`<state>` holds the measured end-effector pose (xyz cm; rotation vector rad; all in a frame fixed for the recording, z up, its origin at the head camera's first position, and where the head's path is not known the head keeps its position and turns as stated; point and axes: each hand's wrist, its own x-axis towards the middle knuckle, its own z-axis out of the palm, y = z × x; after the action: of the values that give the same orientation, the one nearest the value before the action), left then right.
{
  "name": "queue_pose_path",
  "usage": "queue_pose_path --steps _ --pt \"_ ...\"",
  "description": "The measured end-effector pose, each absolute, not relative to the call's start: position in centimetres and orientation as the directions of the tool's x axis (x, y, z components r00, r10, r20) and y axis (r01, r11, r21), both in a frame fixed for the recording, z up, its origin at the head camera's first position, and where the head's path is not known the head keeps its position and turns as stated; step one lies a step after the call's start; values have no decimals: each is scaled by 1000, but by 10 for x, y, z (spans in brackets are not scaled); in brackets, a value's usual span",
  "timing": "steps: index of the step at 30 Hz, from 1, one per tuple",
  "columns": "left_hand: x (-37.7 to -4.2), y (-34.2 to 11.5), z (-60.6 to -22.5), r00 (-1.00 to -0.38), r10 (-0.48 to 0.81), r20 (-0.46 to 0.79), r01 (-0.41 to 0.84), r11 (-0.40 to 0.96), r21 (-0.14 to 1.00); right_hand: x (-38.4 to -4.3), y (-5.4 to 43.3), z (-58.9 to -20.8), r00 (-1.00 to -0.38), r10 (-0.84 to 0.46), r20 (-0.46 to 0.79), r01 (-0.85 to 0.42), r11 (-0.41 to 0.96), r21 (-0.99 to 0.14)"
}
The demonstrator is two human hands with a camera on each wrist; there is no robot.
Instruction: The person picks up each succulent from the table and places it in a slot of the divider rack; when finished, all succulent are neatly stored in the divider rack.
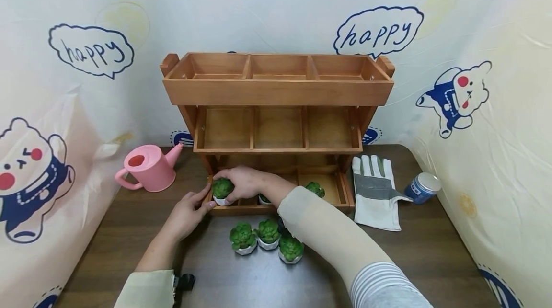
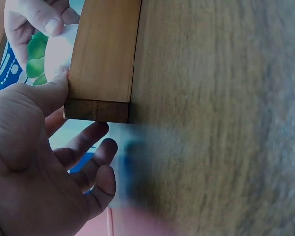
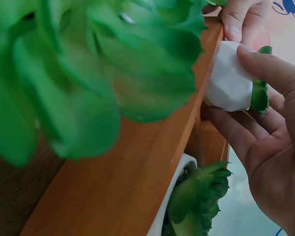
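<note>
My right hand [image 1: 246, 183] holds a small succulent [image 1: 223, 188] in a white faceted pot [image 3: 230, 78] at the left end of the wooden shelf's [image 1: 278, 93] bottom tier. Its thumb lies on one side of the pot, its fingers on the other. My left hand [image 1: 189, 214] grips that tier's front left corner, thumb by the pot and fingers around the outer side. Partly hidden by my right arm, another potted succulent [image 3: 199, 201] sits in the middle of this tier. A further succulent [image 1: 316, 188] shows toward the right.
Three potted succulents, one of them a front left plant [image 1: 243, 237], stand on the table before the shelf. A pink watering can [image 1: 151, 169] is at the left. White and grey gloves [image 1: 377, 193] and a blue jar [image 1: 422, 188] lie at the right. Both upper tiers have dividers.
</note>
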<state>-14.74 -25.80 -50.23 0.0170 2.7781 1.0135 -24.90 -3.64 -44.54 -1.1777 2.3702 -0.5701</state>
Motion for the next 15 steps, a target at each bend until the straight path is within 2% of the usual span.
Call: queue_pose_path --steps 15 --pt "-149 -262 -508 -988 89 -124 -13 763 647 -246 -48 -453 -537 -801 -265 -630 589 -506"
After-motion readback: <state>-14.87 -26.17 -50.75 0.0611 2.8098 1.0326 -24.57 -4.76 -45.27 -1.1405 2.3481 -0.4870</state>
